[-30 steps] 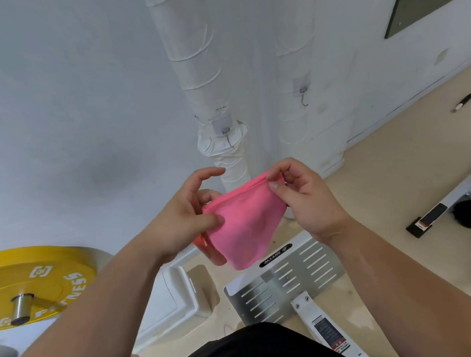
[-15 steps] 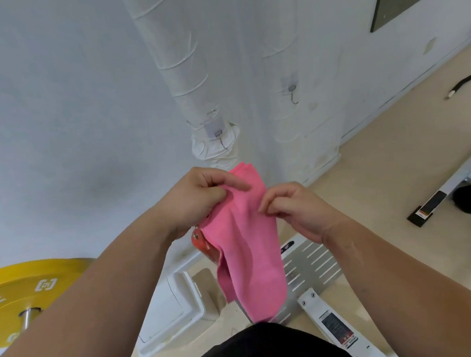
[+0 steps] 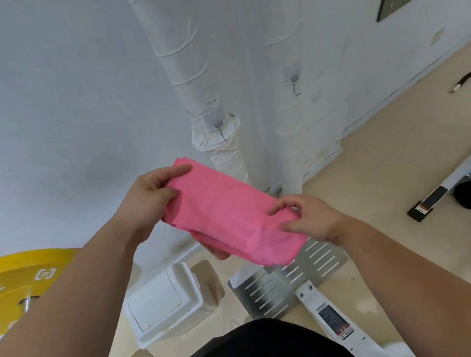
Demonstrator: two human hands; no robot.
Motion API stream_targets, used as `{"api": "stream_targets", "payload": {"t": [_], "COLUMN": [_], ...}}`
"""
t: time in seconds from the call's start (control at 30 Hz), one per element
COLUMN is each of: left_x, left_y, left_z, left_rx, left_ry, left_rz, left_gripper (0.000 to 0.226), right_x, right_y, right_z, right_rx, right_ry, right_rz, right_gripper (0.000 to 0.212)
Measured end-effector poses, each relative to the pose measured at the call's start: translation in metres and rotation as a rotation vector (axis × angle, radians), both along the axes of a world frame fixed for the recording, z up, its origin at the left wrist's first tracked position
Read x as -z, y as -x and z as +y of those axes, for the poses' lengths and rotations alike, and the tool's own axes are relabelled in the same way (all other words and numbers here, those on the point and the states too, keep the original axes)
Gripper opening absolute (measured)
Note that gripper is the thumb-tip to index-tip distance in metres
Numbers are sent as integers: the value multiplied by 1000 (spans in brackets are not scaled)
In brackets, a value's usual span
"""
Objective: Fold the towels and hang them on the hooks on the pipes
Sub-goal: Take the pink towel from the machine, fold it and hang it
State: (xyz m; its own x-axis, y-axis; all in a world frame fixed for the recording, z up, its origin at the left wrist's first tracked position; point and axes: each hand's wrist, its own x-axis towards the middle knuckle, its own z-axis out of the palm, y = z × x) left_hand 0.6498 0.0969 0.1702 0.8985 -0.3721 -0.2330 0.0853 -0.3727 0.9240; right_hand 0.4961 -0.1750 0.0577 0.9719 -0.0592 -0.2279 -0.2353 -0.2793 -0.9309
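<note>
A pink towel [image 3: 226,211] is stretched out flat in a folded band between my two hands, slanting from upper left to lower right. My left hand [image 3: 150,198] grips its upper left end, thumb on top. My right hand [image 3: 307,217] pinches its lower right end. An orange edge shows under the towel near my left hand. Behind the towel stand two white wrapped pipes. The left pipe [image 3: 169,40] carries a metal hook [image 3: 221,130] just above the towel. The right pipe [image 3: 280,30] carries another hook [image 3: 295,84], bare.
A yellow weight plate [image 3: 14,288] sits at the lower left. On the floor below are a white lidded box [image 3: 162,300], a slotted metal footplate [image 3: 271,290] and white machine frames [image 3: 442,190] at the right. A white wall runs behind the pipes.
The towel hung down from my left hand half a second ago; now both hands hold it out flat and slanted, my right hand having moved down to its lower end.
</note>
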Motion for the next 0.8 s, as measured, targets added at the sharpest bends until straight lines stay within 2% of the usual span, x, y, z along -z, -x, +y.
{"api": "stream_targets", "payload": {"t": [0.07, 0.23, 0.43, 0.63, 0.73, 0.8], "left_x": [9, 28, 41, 39, 39, 38], "left_y": [1, 8, 20, 25, 18, 9], "left_z": [11, 34, 48, 37, 35, 37], "left_rx": [-41, -111, -33, 91, 76, 68], "left_ry": [7, 9, -10, 38, 125, 188], "left_rz": [13, 40, 17, -56, -1, -7], "left_gripper": [65, 62, 73, 78, 72, 55], "right_x": [1, -3, -12, -64, -81, -87], "right_y": [4, 9, -19, -61, -82, -96], "right_z": [-7, -17, 8, 68, 103, 123], "right_rx": [83, 219, 368, 315, 274, 306], "right_ry": [-61, -268, -134, -174, -178, -192], "right_rz": [33, 103, 46, 9, 13, -9], "right_gripper": [29, 21, 23, 30, 34, 35]}}
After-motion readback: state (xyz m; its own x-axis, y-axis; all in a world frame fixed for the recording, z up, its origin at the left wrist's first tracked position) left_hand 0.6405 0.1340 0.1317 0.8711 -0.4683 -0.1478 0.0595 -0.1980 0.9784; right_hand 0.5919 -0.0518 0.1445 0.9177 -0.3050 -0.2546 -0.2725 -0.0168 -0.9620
